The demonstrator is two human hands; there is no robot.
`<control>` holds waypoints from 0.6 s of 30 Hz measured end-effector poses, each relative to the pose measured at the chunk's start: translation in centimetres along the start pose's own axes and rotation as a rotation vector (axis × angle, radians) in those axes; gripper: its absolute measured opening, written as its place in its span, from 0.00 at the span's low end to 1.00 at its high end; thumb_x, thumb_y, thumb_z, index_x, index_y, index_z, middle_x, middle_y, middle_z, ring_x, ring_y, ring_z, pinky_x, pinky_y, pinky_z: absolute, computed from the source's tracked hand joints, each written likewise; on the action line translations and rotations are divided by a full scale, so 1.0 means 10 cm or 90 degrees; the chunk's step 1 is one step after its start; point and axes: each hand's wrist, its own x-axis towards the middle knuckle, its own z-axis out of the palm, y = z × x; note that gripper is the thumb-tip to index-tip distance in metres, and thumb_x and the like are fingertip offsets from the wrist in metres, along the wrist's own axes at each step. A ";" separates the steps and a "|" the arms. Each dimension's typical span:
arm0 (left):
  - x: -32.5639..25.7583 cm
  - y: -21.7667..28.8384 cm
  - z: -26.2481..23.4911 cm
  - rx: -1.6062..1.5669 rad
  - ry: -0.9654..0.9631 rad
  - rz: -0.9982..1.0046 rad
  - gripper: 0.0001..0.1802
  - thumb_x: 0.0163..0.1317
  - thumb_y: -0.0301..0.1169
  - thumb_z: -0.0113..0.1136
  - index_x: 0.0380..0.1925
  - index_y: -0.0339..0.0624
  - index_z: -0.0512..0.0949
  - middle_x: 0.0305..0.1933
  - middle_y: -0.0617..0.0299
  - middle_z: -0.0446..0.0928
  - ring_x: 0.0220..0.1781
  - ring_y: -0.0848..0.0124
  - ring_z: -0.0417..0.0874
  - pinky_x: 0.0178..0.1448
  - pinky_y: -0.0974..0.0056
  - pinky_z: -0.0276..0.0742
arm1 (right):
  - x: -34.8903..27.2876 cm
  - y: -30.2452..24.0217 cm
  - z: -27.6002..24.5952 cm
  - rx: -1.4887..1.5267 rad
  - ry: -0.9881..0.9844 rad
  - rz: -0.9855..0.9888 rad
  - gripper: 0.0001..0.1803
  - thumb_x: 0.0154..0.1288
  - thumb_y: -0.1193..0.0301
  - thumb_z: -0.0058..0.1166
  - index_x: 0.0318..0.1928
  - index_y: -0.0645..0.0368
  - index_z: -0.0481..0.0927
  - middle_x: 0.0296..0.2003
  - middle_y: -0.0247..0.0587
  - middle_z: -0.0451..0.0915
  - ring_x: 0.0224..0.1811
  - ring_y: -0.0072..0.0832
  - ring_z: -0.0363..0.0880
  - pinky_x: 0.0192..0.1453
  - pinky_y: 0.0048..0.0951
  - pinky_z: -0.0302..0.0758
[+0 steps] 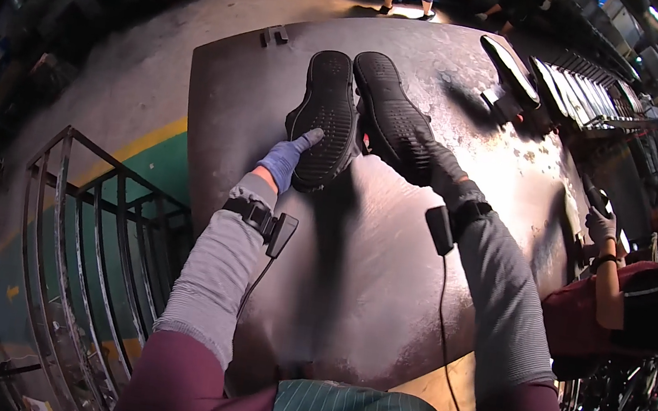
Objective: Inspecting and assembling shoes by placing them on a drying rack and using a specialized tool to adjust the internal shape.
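Observation:
Two black shoes are held side by side over the grey table [387, 272], their ridged, dotted soles turned up toward me. My left hand [290, 154], in a grey-blue glove, is closed on the heel end of the left shoe [327, 104], with the thumb lying on its sole. Gripping the right shoe [389, 105] near its heel is my right hand [443, 169], in a dark glove. The toe ends point away from me and the heels are nearest. Fingers under both shoes are hidden.
A black metal rack [92, 214] stands left of the table. On the right, a co-worker in a dark red top reaches in with a gloved hand [601, 227]. At the far right sit a row of light sole-shaped pieces [584, 97] and a small dark block [501, 106].

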 end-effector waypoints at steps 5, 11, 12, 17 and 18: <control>-0.26 -0.23 -0.30 0.000 -0.044 0.001 0.29 0.51 0.47 0.72 0.46 0.36 0.79 0.42 0.56 0.83 0.41 0.66 0.85 0.48 0.63 0.81 | -0.06 0.43 0.43 0.040 0.079 -0.041 0.33 0.57 0.48 0.64 0.53 0.61 0.78 0.42 0.38 0.82 0.39 0.27 0.80 0.43 0.28 0.78; -0.79 -1.14 -0.69 0.036 0.022 0.066 0.30 0.49 0.49 0.73 0.42 0.36 0.80 0.40 0.58 0.83 0.40 0.68 0.84 0.48 0.64 0.80 | -0.63 1.21 0.44 -0.045 0.140 -0.135 0.40 0.57 0.39 0.59 0.56 0.60 0.74 0.42 0.37 0.80 0.37 0.25 0.78 0.39 0.28 0.77; -1.02 -1.23 -0.80 0.048 -0.014 0.038 0.30 0.54 0.47 0.70 0.48 0.35 0.78 0.44 0.57 0.83 0.43 0.67 0.85 0.50 0.63 0.81 | -0.83 1.32 0.45 -0.074 0.138 -0.143 0.40 0.57 0.39 0.58 0.56 0.61 0.74 0.43 0.37 0.80 0.39 0.25 0.77 0.42 0.28 0.76; -2.52 -1.85 -0.74 0.073 0.021 0.057 0.28 0.60 0.41 0.65 0.55 0.36 0.74 0.51 0.58 0.80 0.51 0.68 0.81 0.58 0.63 0.77 | -1.96 1.83 0.26 -0.106 0.093 -0.137 0.39 0.59 0.40 0.56 0.56 0.63 0.74 0.44 0.35 0.79 0.43 0.23 0.74 0.49 0.26 0.73; -2.80 -1.99 -0.72 0.068 0.029 0.039 0.28 0.61 0.39 0.63 0.58 0.37 0.71 0.54 0.57 0.78 0.54 0.67 0.80 0.59 0.61 0.77 | -2.16 1.92 0.20 -0.117 0.095 -0.123 0.39 0.58 0.40 0.58 0.53 0.64 0.75 0.44 0.38 0.80 0.43 0.25 0.76 0.49 0.27 0.73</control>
